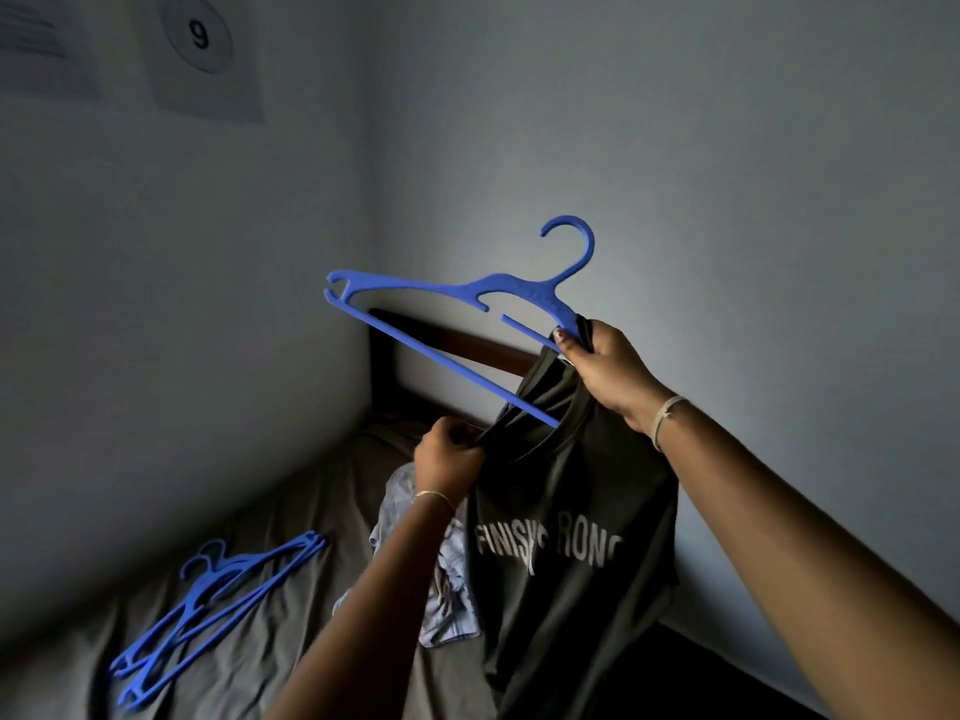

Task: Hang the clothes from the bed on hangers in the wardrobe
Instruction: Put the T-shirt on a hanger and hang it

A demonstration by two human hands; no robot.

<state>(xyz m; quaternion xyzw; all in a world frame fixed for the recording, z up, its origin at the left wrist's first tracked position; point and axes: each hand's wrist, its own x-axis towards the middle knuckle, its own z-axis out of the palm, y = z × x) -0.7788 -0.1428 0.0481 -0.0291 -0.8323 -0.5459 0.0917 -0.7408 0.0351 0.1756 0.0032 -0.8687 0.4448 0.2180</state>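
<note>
We hold the dark T-shirt (571,589) up above the bed (291,511) with both hands. Our right hand (608,371) is closed around one arm of the blue hanger (467,293), and it pinches the shirt's shoulder fabric against that arm. From this grip the hanger runs up and to the left, tilted, with its hook above the hand and its far end free in the air. The lower bar goes into the neck opening just below the right-hand grip.

Our left hand (449,457), lower and to the left of the right one, has its fingers curled round the edge of the neck opening and holds it taut. Below both grips the shirt hangs down, its white lettering facing us.

Under the left forearm a light patterned garment (447,589) lies crumpled on the bed. Well to the left of the left-hand grip, a stack of spare blue hangers (208,610) rests on the sheet. Beyond the hands stands a dark headboard (457,340).
</note>
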